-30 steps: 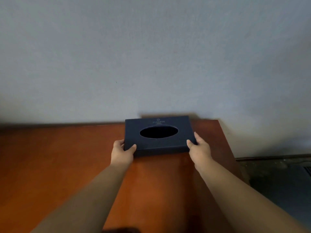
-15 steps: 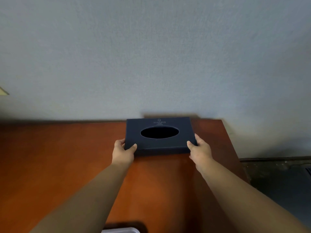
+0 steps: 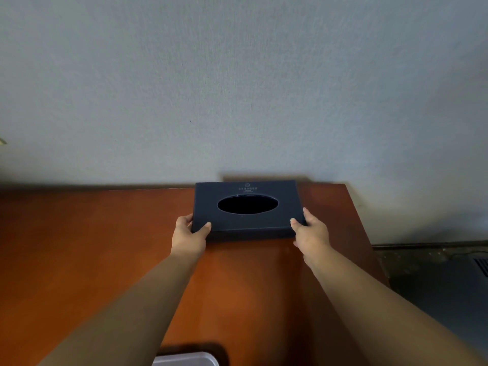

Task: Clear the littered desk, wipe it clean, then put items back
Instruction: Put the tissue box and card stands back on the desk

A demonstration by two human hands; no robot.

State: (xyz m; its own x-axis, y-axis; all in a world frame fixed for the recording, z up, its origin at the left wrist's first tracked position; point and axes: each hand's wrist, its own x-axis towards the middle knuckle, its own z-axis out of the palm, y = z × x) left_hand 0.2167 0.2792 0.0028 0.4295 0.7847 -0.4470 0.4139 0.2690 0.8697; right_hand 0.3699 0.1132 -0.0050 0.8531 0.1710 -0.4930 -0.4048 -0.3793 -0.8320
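At the very bottom edge, the rounded rim of a pale grey container (image 3: 184, 360) shows, casting a dark shadow on the wood just beyond it. From either side of it two bare forearms reach forward over the desk (image 3: 79, 260), a smooth reddish-brown wooden surface with a soft sheen, darker toward the left. The left hand (image 3: 188, 235) grips the near left corner of the tissue box (image 3: 245, 224), thumb lying on the top face and fingers curled round the short side. The right hand (image 3: 311, 233) holds the near right corner the same way, thumb on top and fingers along the side. The box is flat, dark navy, with a black oval opening (image 3: 247, 204) in its top and small pale lettering beyond that. It sits at the desk's far right part, its back edge close to the wall (image 3: 237, 88); whether it touches cannot be told. The wall is plain, pale grey-blue and finely textured, and takes the box's shadow. To the right of the desk's edge lie a dark floor (image 3: 435, 286) and a dark baseboard strip (image 3: 427, 245).
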